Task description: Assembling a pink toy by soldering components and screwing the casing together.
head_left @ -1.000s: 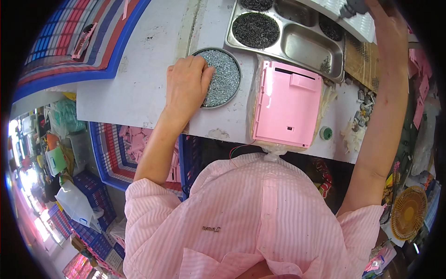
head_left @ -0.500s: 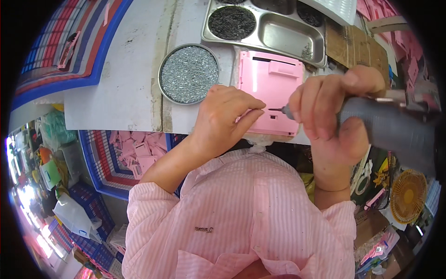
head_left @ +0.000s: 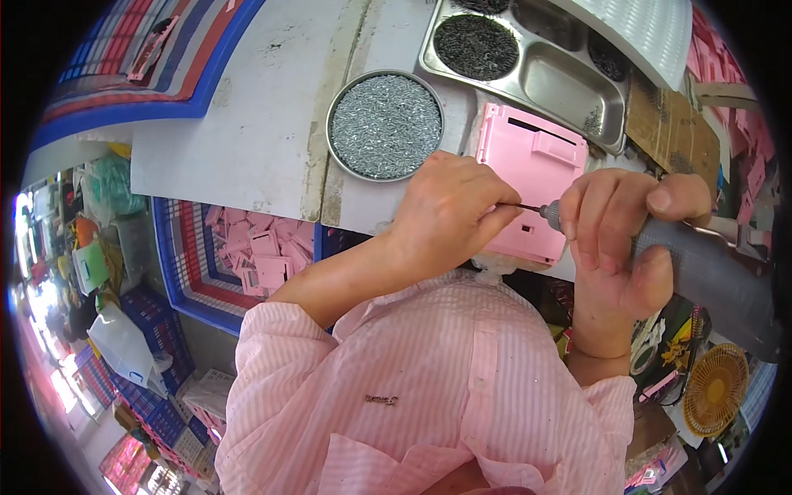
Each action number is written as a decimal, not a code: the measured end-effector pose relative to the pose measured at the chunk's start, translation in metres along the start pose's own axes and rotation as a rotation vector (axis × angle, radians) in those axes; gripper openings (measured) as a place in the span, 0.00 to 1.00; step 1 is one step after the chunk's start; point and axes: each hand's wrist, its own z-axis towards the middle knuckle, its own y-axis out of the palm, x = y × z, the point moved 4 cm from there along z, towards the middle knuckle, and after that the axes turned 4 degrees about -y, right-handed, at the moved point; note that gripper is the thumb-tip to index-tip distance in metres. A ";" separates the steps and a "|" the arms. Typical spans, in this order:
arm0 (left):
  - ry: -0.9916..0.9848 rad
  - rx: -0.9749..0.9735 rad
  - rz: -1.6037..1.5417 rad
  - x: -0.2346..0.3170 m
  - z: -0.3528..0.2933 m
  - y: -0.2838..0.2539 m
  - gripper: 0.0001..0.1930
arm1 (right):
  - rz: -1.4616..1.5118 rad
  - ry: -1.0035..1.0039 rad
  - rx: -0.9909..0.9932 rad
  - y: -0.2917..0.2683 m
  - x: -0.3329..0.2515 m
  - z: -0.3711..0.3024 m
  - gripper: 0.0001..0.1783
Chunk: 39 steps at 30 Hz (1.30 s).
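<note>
My right hand is wrapped round a dark grey electric screwdriver, held level with its bit pointing left. The thin bit reaches the fingertips of my left hand, which is closed in a pinch. Whatever sits between those fingertips is too small to make out. Both hands are over the lower part of a pink plastic panel lying on the table. Just beyond my left hand stands a round metal dish full of small silvery screws.
A steel compartment tray with dark screws lies at the back, near a white ribbed container and cardboard. Below the table edge, a blue-rimmed basket holds pink parts. A yellow fan stands lower right.
The whole view has shifted, so the table's things appear further right. The small gap between the screwdriver bit and my left fingertips has closed. The panel remains beneath my hands.
</note>
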 end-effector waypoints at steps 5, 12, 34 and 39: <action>0.024 -0.019 0.197 0.001 -0.002 0.000 0.10 | -0.028 0.030 0.001 0.005 0.010 -0.002 0.21; -0.222 -0.003 0.745 -0.053 -0.002 -0.080 0.09 | 0.071 -0.033 0.015 -0.027 0.012 -0.005 0.24; -0.190 -0.082 0.369 -0.051 0.013 -0.056 0.07 | -0.072 0.009 0.077 -0.041 -0.007 -0.098 0.15; -0.005 -0.180 0.146 -0.004 -0.005 -0.019 0.03 | -0.149 0.009 -0.024 -0.039 -0.007 -0.090 0.14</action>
